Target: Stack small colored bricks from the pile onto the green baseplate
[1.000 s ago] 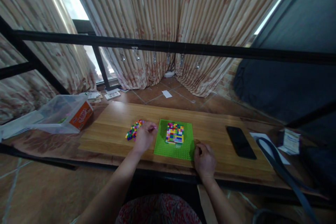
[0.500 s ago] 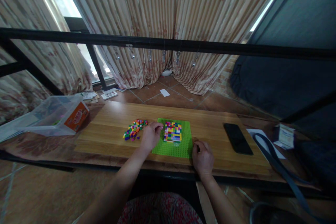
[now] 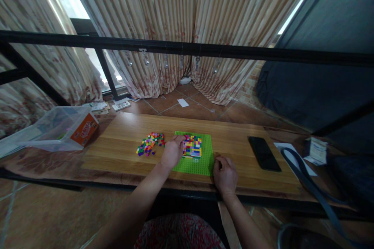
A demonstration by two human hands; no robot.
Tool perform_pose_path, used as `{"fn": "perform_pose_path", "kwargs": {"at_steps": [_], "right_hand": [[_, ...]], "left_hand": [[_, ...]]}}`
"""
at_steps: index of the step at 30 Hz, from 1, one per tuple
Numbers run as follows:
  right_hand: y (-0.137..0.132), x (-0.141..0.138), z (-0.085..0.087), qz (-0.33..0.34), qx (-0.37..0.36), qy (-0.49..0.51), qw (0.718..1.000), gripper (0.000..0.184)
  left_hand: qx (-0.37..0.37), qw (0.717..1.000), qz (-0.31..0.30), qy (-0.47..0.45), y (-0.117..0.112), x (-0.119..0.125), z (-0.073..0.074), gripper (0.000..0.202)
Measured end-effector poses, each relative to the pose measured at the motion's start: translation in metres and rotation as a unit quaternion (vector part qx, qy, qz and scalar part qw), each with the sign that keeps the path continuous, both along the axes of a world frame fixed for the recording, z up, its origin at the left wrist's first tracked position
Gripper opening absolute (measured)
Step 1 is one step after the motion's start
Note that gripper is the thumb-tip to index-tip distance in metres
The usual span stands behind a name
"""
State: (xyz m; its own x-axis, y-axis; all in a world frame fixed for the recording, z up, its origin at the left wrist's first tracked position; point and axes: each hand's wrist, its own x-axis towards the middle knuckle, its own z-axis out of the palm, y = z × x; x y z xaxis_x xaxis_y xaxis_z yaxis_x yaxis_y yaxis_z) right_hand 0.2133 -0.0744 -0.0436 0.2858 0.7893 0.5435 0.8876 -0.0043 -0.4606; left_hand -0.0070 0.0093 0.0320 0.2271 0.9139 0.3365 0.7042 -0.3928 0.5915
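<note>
My left hand is pinched at the left side of a low block of multicoloured toy bricks, covering part of that side. Whatever lies between its fingertips is too small and hidden to name. Under the block is a green studded baseplate, its front left part behind the hand. My right hand rests loosely curled on the table by the baseplate's right edge; nothing shows in it. A scattered pile of small loose bricks lies left of my left hand.
The wooden tabletop carries a black phone on the right. A clear plastic bin with an orange label stands beyond its left end. At the right lie a blue strap and a small box. A black rail crosses behind.
My left hand has moved right, from the baseplate's left edge to the brick block, its fingertips now over the block's left side. My right hand stays where it was.
</note>
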Motion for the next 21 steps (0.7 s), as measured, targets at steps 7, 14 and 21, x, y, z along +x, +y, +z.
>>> {"fn": "perform_pose_path", "kwargs": {"at_steps": [7,14,21], "right_hand": [[-0.0002,-0.0001,-0.0001,-0.003,-0.009,0.001,1.0,0.028],[0.0,0.0001,0.0002,0.0,-0.013,0.004,1.0,0.028],[0.0003,0.0012,-0.0029,-0.001,-0.013,0.002,1.0,0.028]], "left_hand": [[-0.009,1.0,0.019,0.022,-0.0011,0.0026,-0.0028,0.042],[-0.007,0.999,0.032,-0.03,-0.0027,0.0028,-0.0059,0.042],[-0.05,0.99,0.053,-0.122,0.0031,0.0027,-0.0085,0.034]]}}
